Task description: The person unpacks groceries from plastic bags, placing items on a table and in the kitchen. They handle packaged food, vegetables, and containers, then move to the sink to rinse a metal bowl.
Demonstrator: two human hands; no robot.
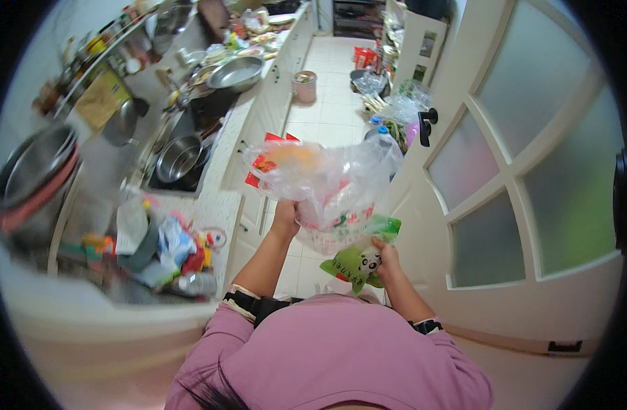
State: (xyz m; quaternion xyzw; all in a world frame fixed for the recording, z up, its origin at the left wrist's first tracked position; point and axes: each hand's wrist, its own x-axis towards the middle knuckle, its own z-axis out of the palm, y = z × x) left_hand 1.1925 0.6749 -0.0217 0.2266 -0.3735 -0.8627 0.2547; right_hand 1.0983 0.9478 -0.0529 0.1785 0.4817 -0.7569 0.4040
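My left hand (288,216) grips a translucent white plastic bag (339,205) by its near left side. Printed marks in red and green show on the bag, and something orange and a red packet (258,177) show at its far left; whether the packet is inside or behind the plastic I cannot tell. In my right hand (388,259) is a green plastic packet (350,265) with a panda picture, pinched near its right side. The packet hangs just below the bag's near right edge. Both hands are held out in front of my chest above the tiled floor.
On the left runs a counter (218,210) with a steel pot (179,158) on the hob and a large steel pan (236,73) farther back. A pink bin (305,87) stands on the floor. To the right is a glass-paned door (490,179) with a black handle (427,127); bags lie behind it.
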